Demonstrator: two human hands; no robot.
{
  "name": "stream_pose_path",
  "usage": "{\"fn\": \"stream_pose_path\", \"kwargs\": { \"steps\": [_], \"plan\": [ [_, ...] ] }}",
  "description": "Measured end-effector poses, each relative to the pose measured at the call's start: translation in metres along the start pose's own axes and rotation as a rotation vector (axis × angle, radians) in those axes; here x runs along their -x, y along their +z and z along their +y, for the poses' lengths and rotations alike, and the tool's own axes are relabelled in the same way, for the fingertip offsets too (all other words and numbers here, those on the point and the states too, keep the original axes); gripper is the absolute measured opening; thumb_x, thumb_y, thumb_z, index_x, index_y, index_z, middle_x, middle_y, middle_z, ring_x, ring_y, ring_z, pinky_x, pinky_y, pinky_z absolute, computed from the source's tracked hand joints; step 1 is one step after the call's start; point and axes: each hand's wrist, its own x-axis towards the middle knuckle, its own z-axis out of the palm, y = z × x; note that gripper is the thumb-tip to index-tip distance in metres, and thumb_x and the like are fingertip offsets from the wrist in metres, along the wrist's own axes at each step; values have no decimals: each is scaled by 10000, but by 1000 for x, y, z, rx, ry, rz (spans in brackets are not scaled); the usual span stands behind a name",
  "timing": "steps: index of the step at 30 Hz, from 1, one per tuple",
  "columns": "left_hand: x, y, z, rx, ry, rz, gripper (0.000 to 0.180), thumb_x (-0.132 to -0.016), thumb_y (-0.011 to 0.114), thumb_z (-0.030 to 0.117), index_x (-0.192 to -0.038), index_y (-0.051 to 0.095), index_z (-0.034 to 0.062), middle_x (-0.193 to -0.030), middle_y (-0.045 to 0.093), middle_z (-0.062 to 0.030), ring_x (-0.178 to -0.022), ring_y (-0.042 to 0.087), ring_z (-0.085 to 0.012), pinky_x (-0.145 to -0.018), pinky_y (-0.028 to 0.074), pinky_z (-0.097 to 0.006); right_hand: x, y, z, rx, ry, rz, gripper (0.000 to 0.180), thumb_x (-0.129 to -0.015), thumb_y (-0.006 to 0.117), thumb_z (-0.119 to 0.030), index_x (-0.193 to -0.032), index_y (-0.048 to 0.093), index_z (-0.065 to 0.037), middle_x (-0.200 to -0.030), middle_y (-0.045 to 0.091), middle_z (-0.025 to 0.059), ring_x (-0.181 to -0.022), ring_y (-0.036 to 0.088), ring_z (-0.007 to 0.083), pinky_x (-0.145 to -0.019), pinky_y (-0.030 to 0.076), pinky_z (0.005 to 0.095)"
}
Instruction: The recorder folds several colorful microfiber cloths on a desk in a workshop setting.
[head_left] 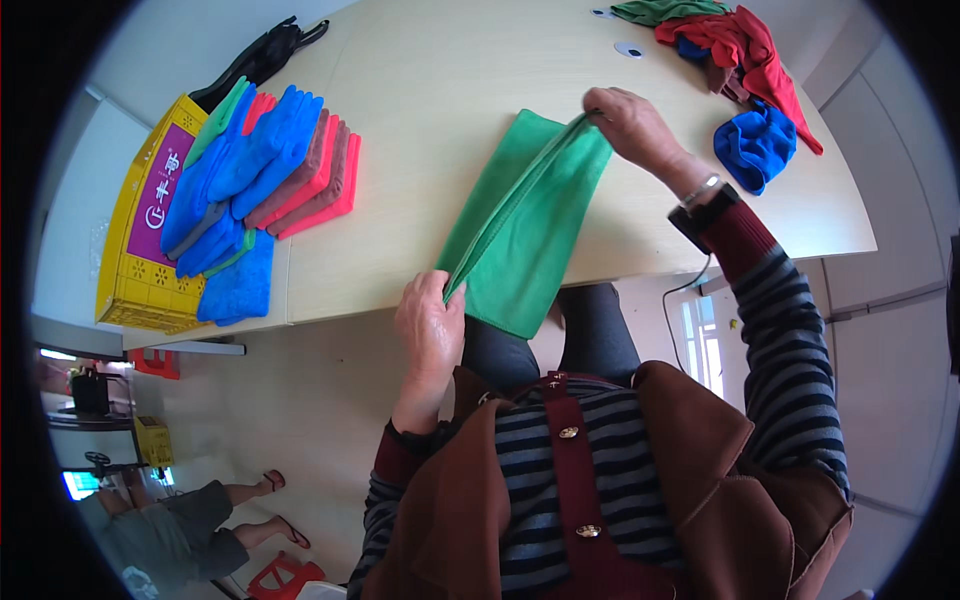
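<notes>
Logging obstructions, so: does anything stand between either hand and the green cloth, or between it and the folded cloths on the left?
Nothing visible does: the left hand and right hand grip the green cloth directly, one at each end of its raised edge, and only tabletop shows between it and the folded cloths.

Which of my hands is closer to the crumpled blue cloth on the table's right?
Right. Your right hand, holding the far end of the green cloth, is left of the blue cloth; your left hand, at the near end, is farther left.

A partly folded green cloth overhangs the table.
</notes>
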Motion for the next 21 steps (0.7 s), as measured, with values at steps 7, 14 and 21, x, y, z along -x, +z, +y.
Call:
{"fn": "stream_pose_path", "kwargs": {
  "steps": [7, 14, 21],
  "plan": [
    [9, -9, 37, 190, 469, -116, 192, -776, 678, 67, -893, 536, 12, -1153, 587, -149, -1068, 553, -351, -901, 439, -432, 88, -75, -7, 40, 103, -69, 93, -838, 558, -40, -928, 581, -46, -830, 607, 124, -841, 598, 323, -731, 489, 402],
    [-12, 22, -5, 231, 314, -143, 235, -818, 625, 39, -1035, 545, -3, -1206, 575, -158, -1087, 553, -363, -936, 439, -422, 163, -78, -23, -125, 281, -179, 77, -825, 560, -45, -896, 590, -40, -819, 606, 128, -806, 609, 331, -703, 493, 406],
    [-201, -21, -12, -99, 180, -138, 342, -901, 601, 263, -1126, 580, 7, -1045, 636, -232, -995, 612, -388, -826, 480, -427, 66, -61, 43, -152, 269, -92, 127, -853, 564, -103, -931, 624, -23, -810, 645, 160, -752, 631, 338, -676, 507, 392]
  ]
}}
